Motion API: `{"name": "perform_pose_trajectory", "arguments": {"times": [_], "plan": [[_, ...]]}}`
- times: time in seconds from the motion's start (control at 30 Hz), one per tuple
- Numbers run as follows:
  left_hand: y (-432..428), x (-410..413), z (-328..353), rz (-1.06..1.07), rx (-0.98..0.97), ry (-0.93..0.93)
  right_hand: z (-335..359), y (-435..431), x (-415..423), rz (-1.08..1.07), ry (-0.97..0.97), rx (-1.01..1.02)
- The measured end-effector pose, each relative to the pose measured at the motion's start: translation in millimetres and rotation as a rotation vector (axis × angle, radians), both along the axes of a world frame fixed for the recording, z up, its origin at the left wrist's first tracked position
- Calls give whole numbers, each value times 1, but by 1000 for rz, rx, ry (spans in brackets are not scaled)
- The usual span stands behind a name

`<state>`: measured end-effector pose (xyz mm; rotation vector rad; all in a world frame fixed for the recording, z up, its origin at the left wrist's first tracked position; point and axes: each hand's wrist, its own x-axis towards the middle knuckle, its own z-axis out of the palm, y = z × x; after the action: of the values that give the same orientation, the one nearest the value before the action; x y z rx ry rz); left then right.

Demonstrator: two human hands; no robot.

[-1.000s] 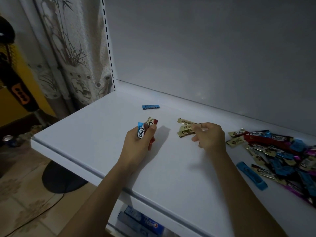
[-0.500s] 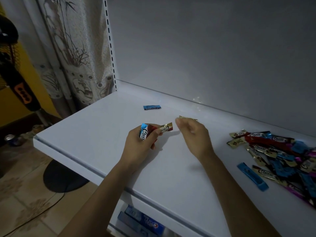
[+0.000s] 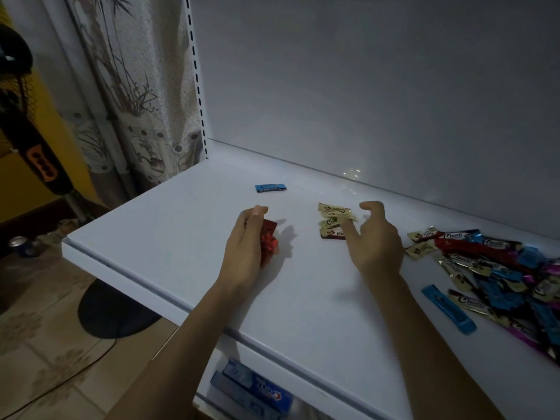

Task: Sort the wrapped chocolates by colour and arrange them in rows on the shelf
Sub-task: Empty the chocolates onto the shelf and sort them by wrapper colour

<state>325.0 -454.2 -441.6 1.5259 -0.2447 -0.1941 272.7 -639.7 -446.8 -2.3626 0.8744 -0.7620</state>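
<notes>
- Since half a second ago the right hand point(image 3: 375, 241) is pulling away to the right of the gold chocolates point(image 3: 335, 215), and the gold-and-brown piece that the left hand point(image 3: 247, 237) was holding out is now lying at the near end of that group as a dark-ended chocolate point(image 3: 333, 234).
- Right hand is hovering just right of the gold chocolates, fingers loosely spread and holding nothing. One fingertip is sitting at the group's right edge, but contact is not clear.
- Left hand is hanging well left of the gold chocolates, fingers and thumb curling round a red chocolate point(image 3: 269, 241). Whether another piece is tucked in the palm cannot be told.
- Gold chocolates are lying in a short stack on the white shelf point(image 3: 181, 237), running from back to front.
- A single blue chocolate point(image 3: 270, 187) is resting left of the gold chocolates and farther back, well apart from them.
- The mixed pile point(image 3: 500, 268) of gold, red, blue and purple wrappers is sprawling to the right of the gold chocolates, beyond the right hand.
- One long blue stick point(image 3: 448, 310) is lying just beside that pile, nearer the front than the gold chocolates.
- Toothpaste boxes point(image 3: 257, 392) are showing under the shelf, below and in front of the gold chocolates.
- A patterned curtain point(image 3: 130, 86) is hanging far to their left.
</notes>
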Motion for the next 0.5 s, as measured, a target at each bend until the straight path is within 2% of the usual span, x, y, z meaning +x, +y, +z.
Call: {"name": "perform_pose_trajectory", "arguments": {"times": [0.07, 0.13, 0.2, 0.27, 0.4, 0.5], "plan": [[-1, -1, 2, -6, -73, 99, 14, 22, 3, 242, -218, 315], [0, -2, 2, -14, -150, 139, 21, 48, 4, 550, -175, 566], [0, -2, 0, -32, -153, 107, 15, 67, 7, 779, -81, 592], [0, -1, -4, -61, -113, 50, 9, 72, 10, 824, -131, 601], [-1, 1, -8, -105, 42, -120, 6, 67, 10, 743, -219, 614], [-1, 0, -10, -144, 31, -171, 6, 69, 8, 683, -229, 650]]}}
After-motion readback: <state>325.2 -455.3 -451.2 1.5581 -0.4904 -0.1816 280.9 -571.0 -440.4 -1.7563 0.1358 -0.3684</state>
